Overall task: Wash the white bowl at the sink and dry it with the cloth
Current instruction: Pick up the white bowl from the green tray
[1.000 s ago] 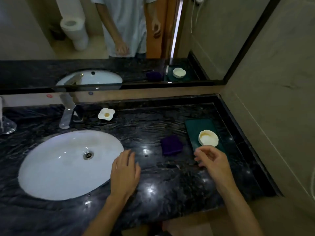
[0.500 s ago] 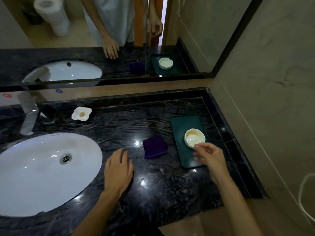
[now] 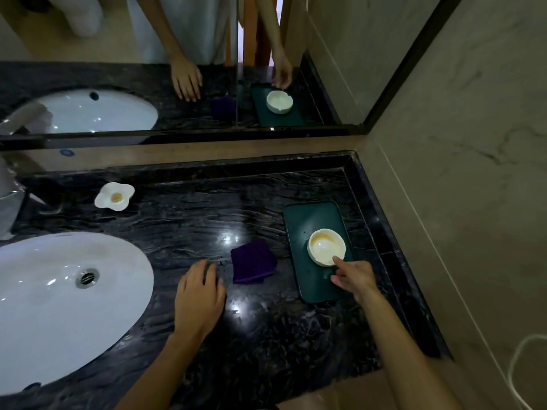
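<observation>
While the white bowl [image 3: 326, 250] sits upright on the near half of a dark green tray [image 3: 310, 220], the right hand [image 3: 355, 276] reaches it from the near side, its forefinger stretched out to touch the bowl's near rim and the other fingers loosely curled below; whether they grip the bowl's wall cannot be told. Yellowish residue lines the bowl's inside. The tray lies lengthwise near the right edge of the black marble counter [image 3: 266, 335], close to the raised border along the right wall, with a narrow strip of stone between them. Just left of the tray, apart from it, lies the folded purple cloth [image 3: 253, 261]. The left hand [image 3: 199, 294] rests flat on the counter just left of the cloth, fingers straight and close together, fingertips near the cloth's left edge. Further left the white sink [image 3: 59, 306] is sunk into the stone, its rim near the left hand. A white flower-shaped dish [image 3: 114, 196] stands at the far left by the mirror ledge. Bare counter stretches between sink and tray.
</observation>
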`<state>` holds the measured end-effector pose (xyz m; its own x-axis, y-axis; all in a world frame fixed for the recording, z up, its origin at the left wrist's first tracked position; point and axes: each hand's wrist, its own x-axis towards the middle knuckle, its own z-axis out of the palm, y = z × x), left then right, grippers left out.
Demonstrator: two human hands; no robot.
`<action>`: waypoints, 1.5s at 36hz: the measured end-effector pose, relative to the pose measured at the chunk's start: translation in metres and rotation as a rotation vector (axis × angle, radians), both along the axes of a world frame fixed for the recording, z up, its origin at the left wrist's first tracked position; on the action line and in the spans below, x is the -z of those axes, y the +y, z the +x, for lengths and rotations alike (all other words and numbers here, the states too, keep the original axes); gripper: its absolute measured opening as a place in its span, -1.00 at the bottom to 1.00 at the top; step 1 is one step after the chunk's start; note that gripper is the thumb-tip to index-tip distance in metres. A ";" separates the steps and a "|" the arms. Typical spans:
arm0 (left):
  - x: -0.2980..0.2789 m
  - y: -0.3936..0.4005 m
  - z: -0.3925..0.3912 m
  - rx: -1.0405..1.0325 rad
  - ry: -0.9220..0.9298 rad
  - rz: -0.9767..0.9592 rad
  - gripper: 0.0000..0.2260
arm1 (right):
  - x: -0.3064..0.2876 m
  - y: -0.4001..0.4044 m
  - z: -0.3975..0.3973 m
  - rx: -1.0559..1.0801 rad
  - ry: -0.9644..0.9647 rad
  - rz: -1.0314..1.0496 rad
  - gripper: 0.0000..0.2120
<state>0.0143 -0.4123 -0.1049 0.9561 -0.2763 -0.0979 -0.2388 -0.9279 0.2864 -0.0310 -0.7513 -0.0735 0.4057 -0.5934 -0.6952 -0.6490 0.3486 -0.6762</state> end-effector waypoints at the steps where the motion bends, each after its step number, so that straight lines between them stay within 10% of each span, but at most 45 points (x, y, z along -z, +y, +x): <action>1: 0.000 -0.001 0.000 -0.003 -0.002 -0.006 -0.55 | 0.004 -0.002 0.002 0.007 0.012 0.025 -0.73; 31: -0.014 0.009 0.001 -0.095 0.004 -0.047 -0.54 | 0.003 0.001 0.005 0.069 -0.141 0.015 -0.81; 54: -0.056 0.041 -0.024 -0.275 0.170 -0.323 -0.66 | -0.070 0.103 -0.010 -0.444 -0.239 -0.047 -0.84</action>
<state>-0.0100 -0.3709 -0.0489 0.9759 -0.0571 -0.2106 0.0791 -0.8071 0.5850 -0.0414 -0.6485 -0.0033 0.7705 -0.3554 -0.5291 -0.5532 0.0397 -0.8321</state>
